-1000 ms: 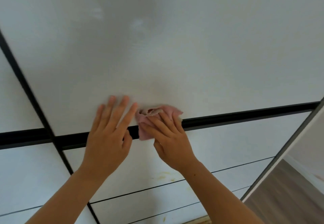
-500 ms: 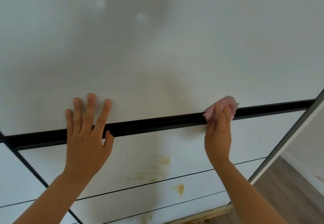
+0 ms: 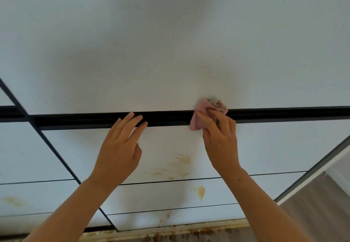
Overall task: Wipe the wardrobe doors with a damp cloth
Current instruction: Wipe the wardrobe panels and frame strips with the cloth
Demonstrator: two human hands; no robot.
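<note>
A white wardrobe door (image 3: 170, 52) fills the head view, crossed by a horizontal black strip (image 3: 170, 117). My right hand (image 3: 220, 137) holds a crumpled pink cloth (image 3: 200, 113) against the strip and the panel edge just above it. My left hand (image 3: 121, 147) lies flat on the door to the left, fingers straight, their tips reaching onto the black strip. Brownish-yellow stains (image 3: 181, 160) mark the lower panels below and between my hands.
A dark vertical frame line (image 3: 53, 151) runs down the left of the door. Its right edge (image 3: 312, 169) slants down at the right, with grey floor (image 3: 322, 213) beyond. A stained wooden base rail (image 3: 170, 231) runs along the bottom.
My right hand has slid the cloth leftward along the black strip. My left hand has dropped lower, its fingertips now on the strip. The view has shifted down, showing more stained lower panels.
</note>
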